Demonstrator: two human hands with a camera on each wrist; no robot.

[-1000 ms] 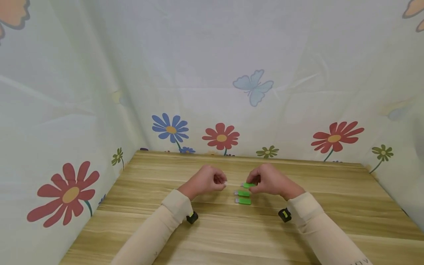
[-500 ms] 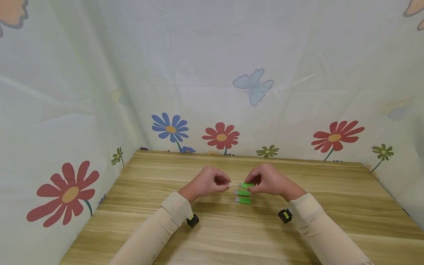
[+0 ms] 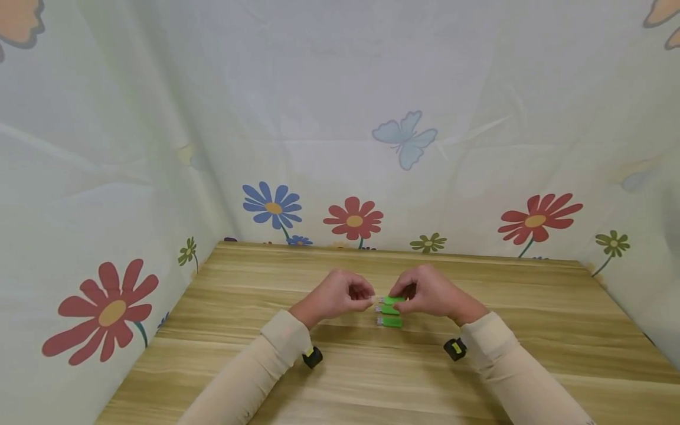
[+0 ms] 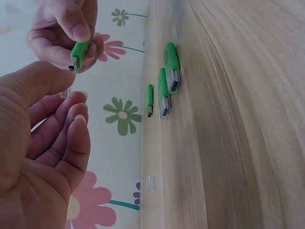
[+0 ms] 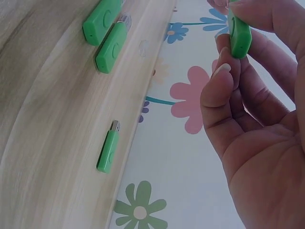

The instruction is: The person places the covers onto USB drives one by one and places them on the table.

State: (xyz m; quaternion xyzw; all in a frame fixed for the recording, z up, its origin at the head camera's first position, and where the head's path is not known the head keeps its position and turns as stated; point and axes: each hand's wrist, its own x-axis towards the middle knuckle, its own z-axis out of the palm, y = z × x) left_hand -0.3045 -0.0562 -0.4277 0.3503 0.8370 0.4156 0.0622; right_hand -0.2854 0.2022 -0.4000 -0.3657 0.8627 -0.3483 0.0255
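My right hand (image 3: 432, 293) pinches a green USB flash drive (image 4: 81, 50) above the table, its bare metal plug toward my left hand. Between the thumb and fingers of my left hand (image 3: 336, 296) is a small clear cap (image 4: 66, 93), partly hidden by them. In the left wrist view the cap is close to the plug; I cannot tell whether they touch. Two more green flash drives with clear caps, a nearer one (image 3: 391, 322) and a farther one (image 3: 391, 310), lie side by side below the hands. Another flash drive (image 5: 108, 151) lies apart, its plug uncovered.
A loose clear cap (image 4: 150, 183) lies on the wood-grain table (image 3: 372, 378) toward the back edge. A white curtain (image 3: 319, 88) printed with flowers and a butterfly hangs behind the table and at its sides. Each wrist wears a small black camera (image 3: 313, 356).
My left hand has moved right with the cap, and my right hand has shifted slightly left with the flash drive, so the gap between them has narrowed. The drives on the table stay put.
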